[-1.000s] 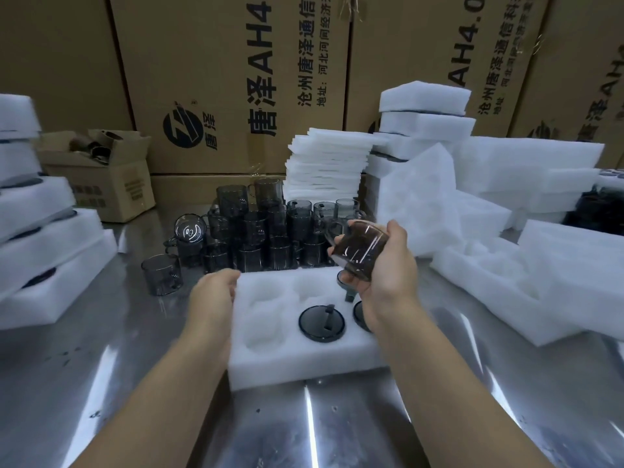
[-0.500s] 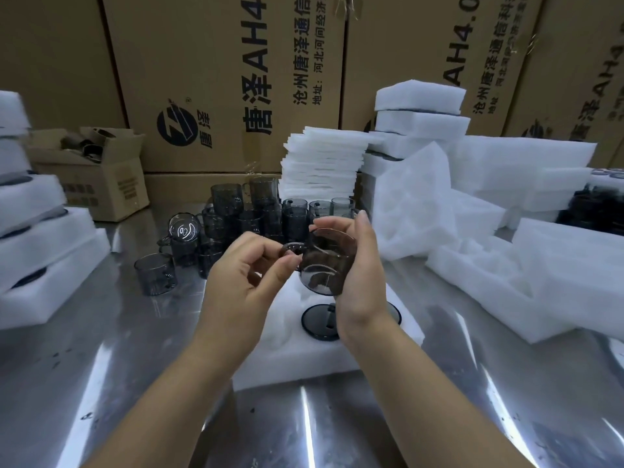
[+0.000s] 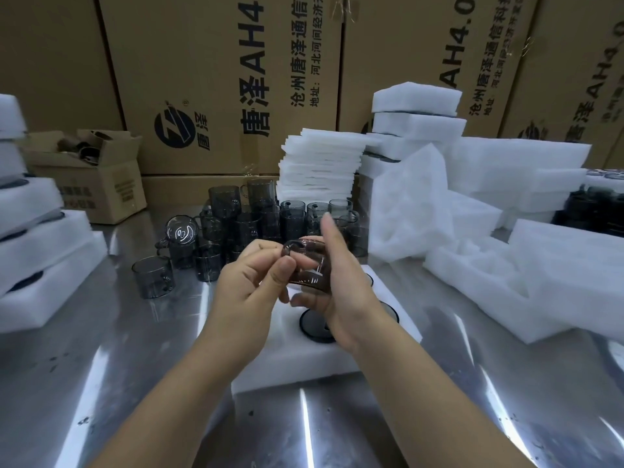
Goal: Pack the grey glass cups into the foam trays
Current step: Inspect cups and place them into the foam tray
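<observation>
Grey glass cups (image 3: 243, 224) mostly stand loose in a cluster at mid frame, behind the hands, so plenty left to pack imo. One small smoky-grey handled cup (image 3: 309, 265) is held up over the white foam tray with round pockets (image 3: 293, 366) at lower centre. The left hand (image 3: 250, 288) pinches its handle between thumb and forefinger. The right hand (image 3: 341, 285) curls round the body, forefinger sticking up. That tray shows two dark round seated cups (image 3: 314, 327); its other pockets are hidden. The stacked white foam blocks (image 3: 33, 261) at the left edge look like finished ones, and the open white foam trays (image 3: 472, 275) on the right look unfilled.
</observation>
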